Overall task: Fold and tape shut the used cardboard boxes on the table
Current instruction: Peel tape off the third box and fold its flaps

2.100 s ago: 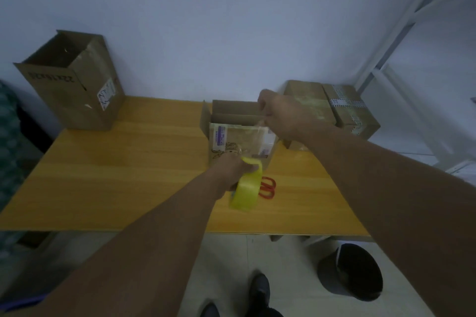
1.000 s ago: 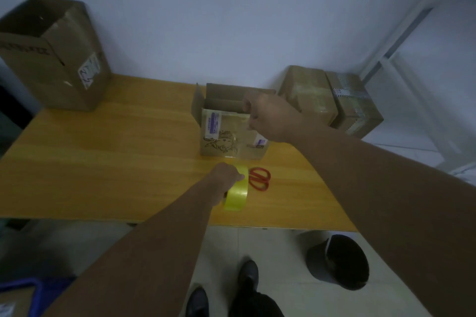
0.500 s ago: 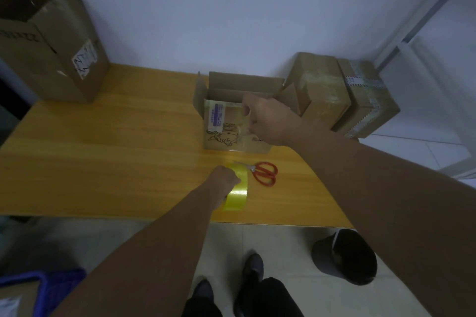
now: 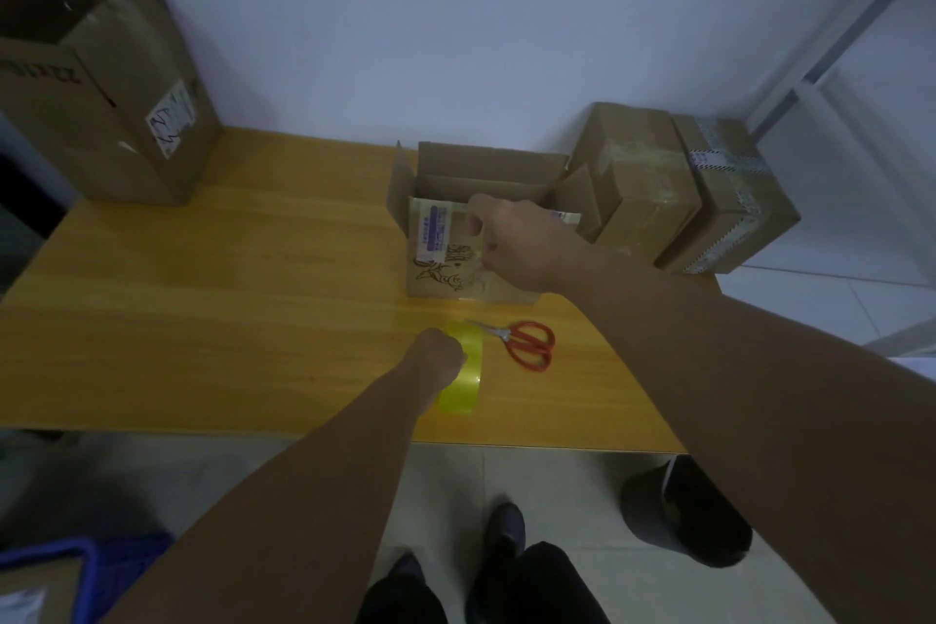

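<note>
**Counter** (image 4: 202,294): wooden, set against a pale wall.

**Open box** (image 4: 435,264): small cardboard box at the middle of the counter, towards the rear. Its flaps stand up and its top is unsealed. The near wall carries a white and purple label and a dark line drawing.

**Right grip** (image 4: 516,243): closed on the open box, with the thumb at the upper rim of the near wall and the fingers curled against that wall.

**Tape roll** (image 4: 463,380): yellow, standing on edge near the front of the counter, just in front of the open box.

**Left grip** (image 4: 440,360): closed round the tape roll from its left side.

**Scissors** (image 4: 527,345): red handles, lying flat just right of the tape roll, blades pointing left towards it.

**Tall box** (image 4: 101,81): at the left rear corner, top open, with a torn white sticker on one side.

**Taped boxes**: two, side by side and touching at the right rear, one plain (image 4: 643,182) and one banded with printed tape (image 4: 734,198).

**Floor**: black bin (image 4: 689,517) under the right end of the counter, blue crate (image 4: 76,568) at lower left.
</note>
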